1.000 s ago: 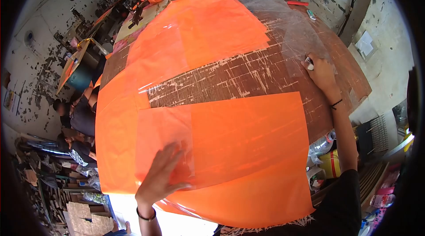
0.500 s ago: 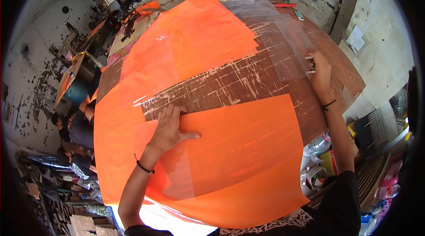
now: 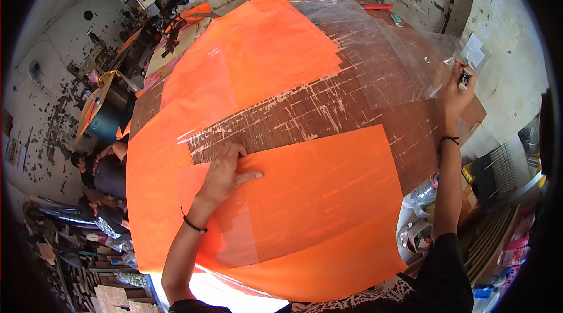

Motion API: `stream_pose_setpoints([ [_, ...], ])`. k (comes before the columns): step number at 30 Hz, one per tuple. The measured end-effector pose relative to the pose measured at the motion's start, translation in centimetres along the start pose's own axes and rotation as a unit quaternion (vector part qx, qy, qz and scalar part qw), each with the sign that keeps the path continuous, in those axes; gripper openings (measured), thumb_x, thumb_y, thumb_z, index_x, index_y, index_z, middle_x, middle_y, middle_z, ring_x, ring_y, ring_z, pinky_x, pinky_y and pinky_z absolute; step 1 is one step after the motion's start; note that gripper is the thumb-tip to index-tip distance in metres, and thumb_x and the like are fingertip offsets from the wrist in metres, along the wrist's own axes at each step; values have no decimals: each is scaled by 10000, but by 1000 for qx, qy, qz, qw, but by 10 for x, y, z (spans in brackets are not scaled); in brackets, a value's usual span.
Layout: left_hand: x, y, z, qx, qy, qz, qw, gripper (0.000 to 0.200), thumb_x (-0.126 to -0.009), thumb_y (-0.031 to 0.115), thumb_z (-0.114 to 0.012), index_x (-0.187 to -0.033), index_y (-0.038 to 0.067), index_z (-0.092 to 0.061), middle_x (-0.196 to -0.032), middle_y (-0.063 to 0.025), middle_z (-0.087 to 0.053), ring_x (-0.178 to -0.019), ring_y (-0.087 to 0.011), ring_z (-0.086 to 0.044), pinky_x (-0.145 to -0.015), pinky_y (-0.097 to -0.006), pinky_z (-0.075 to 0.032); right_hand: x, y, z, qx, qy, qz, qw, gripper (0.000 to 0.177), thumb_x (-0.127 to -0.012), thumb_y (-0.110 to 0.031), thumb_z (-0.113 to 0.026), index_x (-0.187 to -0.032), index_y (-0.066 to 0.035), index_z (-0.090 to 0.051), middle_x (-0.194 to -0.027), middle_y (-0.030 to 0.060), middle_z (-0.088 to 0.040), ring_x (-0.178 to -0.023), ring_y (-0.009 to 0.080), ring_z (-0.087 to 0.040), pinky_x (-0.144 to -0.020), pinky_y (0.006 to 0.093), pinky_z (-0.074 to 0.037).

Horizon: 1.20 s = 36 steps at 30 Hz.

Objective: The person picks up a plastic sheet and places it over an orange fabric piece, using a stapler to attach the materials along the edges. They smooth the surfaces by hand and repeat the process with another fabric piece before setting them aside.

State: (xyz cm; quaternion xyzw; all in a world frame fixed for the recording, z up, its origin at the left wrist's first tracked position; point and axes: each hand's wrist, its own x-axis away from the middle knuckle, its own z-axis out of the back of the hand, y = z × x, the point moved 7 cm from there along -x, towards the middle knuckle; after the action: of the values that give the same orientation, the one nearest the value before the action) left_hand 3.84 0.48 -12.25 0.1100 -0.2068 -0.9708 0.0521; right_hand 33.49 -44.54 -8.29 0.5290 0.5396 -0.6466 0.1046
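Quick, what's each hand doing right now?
Left hand: open, resting on the orange sheet, holding nothing visible.
Right hand: closed, gripping clear plastic and a small object I can't identify.

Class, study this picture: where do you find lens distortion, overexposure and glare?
Head view: wide-angle distortion bulges the brown table and the corners go black; the white patch below the orange sheet looks blown out; bright glints mark the clear plastic near the right hand.

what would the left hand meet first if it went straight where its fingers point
Probably the near edge of the far orange sheet, after crossing a strip of scratched tabletop, though the height of the left hand is unclear.
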Motion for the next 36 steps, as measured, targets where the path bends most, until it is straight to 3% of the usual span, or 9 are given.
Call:
stream_pose_setpoints([
  [2,1,-1,-1,-7,-19,21,1000,461,-697,325,-806,-912,53,-502,-888,-101,-512,-853,-294,-490,-793,-404,-411,-2,7,4,11,11,-15,1000,80,-916,-74,-589,-942,-3,-563,-948,64,-679,-820,91,-579,-779,244,-459],
  [5,2,2,-2,-49,-25,-38,998,441,-722,356,-783,-897,40,-530,-859,-93,-518,-824,-291,-492,-780,-394,-415,-3,5,1,9,-12,-8,1000,85,-921,-69,-594,-949,1,-554,-913,39,-628,-800,81,-548,-736,225,-451],
  [11,9,8,5,-48,59,-31,997,346,-773,310,-749,-867,48,-543,-821,-83,-515,-796,-280,-480,-779,-401,-399,1,14,-4,11,-42,-51,998,80,-919,-78,-593,-928,-6,-559,-936,57,-666,-813,101,-571,-786,240,-450],
  [14,12,5,1,-59,71,-68,993,278,-795,237,-740,-893,50,-559,-788,-76,-522,-731,-243,-484,-747,-378,-419,2,10,-7,-4,-47,-22,999,85,-922,-74,-589,-916,-6,-538,-932,66,-662,-827,109,-573,-801,243,-450],
  [17,14,7,5,-4,119,-29,992,201,-823,185,-712,-882,33,-593,-784,-67,-541,-718,-221,-492,-710,-356,-437,2,13,-9,-2,-63,-34,997,85,-921,-61,-585,-911,-3,-523,-935,71,-657,-846,116,-578,-814,246,-450],
  [20,14,3,2,15,98,-34,994,145,-837,153,-692,-854,27,-621,-796,-62,-558,-712,-209,-505,-665,-334,-445,4,10,-11,-5,-61,-33,998,105,-923,-92,-596,-911,-2,-542,-903,57,-643,-807,104,-559,-775,241,-450],
  [28,15,6,-4,-18,84,-35,996,73,-863,121,-648,-887,53,-633,-885,-91,-564,-844,-276,-506,-819,-388,-391,8,12,-13,39,-91,-42,994,143,-921,-138,-613,-914,-4,-565,-834,48,-628,-747,102,-545,-710,249,-453],
  [32,13,-5,-3,-23,67,-22,997,268,-852,215,-672,-1063,66,-598,-1119,-125,-520,-988,-311,-494,-905,-410,-380,8,15,-14,15,-76,-30,997,136,-916,-126,-617,-904,-4,-558,-834,52,-628,-746,106,-548,-712,251,-455],
  [36,24,-21,27,31,8,-19,999,592,-778,360,-744,-1223,60,-494,-1221,-172,-467,-1118,-368,-465,-1014,-425,-357,9,21,-15,7,-78,-35,996,130,-909,-115,-625,-896,-6,-555,-821,40,-607,-744,101,-537,-708,249,-452],
])
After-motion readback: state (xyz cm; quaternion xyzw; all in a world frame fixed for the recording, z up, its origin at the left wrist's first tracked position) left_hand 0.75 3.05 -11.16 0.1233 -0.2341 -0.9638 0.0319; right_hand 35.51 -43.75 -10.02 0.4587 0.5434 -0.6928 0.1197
